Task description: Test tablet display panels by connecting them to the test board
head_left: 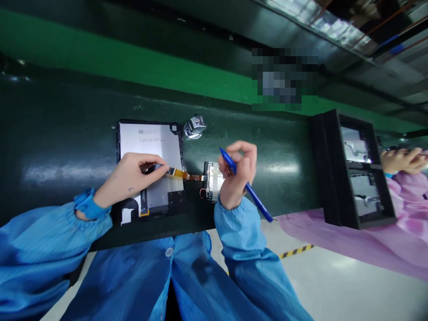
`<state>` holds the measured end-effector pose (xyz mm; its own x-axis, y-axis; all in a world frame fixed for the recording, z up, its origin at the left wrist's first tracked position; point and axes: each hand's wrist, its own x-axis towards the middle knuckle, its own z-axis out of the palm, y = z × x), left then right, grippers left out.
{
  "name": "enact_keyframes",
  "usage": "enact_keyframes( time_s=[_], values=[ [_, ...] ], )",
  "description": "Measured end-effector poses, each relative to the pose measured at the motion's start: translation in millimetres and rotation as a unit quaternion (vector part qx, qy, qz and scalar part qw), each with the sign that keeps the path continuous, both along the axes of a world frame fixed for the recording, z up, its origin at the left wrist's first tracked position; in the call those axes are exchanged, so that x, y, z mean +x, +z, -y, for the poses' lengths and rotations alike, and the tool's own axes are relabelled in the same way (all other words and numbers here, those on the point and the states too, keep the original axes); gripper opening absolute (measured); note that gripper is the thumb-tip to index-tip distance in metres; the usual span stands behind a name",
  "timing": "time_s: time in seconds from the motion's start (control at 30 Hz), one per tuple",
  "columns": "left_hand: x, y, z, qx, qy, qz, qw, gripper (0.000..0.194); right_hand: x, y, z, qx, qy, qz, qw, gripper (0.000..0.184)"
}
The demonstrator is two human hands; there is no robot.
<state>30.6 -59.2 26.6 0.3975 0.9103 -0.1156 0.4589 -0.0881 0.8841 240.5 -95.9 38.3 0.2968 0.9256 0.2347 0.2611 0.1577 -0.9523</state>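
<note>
A dark green workbench [73, 129] carries a white, black-edged rectangular panel [150, 145], a shiny round-based metal piece [195, 127], a small black-and-silver module [210, 180] and a black two-compartment box [329, 169].

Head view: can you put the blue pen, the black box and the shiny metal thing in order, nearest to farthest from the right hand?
1. Blue pen: held in the right hand.
2. Shiny metal thing: up and left of the hand.
3. Black box: far over to the right.
</note>
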Motion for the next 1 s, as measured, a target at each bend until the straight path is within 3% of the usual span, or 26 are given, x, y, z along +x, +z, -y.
enact_keyframes(
  time_s=[0.07,0.17,0.23,0.4,0.73,0.83,1.0],
  values=[
    [-2,-2.5,-3,0.043,0.022,-0.038,0.998,0.027,-13,-0.4,19,-0.032,0.029,0.004,0.999,0.026],
    [-7,-4.0,-10,0.159,0.046,-0.111,0.980,0.034,-37,-11.6,44,-0.125,0.160,-0.009,0.979,0.033],
    [-11,-5.9,-14,0.219,0.048,-0.150,0.963,0.041,-51,-23.0,52,-0.161,0.183,-0.017,0.970,0.036],
    [-21,-16.1,-21,0.235,0.044,-0.241,0.941,0.043,-68,-44.4,56,-0.142,0.172,0.096,0.970,0.038],
    [-22,-20.2,-22,0.228,0.037,-0.233,0.945,0.038,-72,-59.7,60,-0.064,0.178,0.257,0.948,0.031],
    [-23,-19.0,-24,0.222,0.056,-0.229,0.946,0.036,-70,-61.3,59,-0.063,0.174,0.221,0.958,0.033],
    [-32,-16.5,-29,0.204,0.098,-0.239,0.944,0.046,-62,-63.0,60,-0.086,0.076,0.034,0.993,0.034]
  ],
)
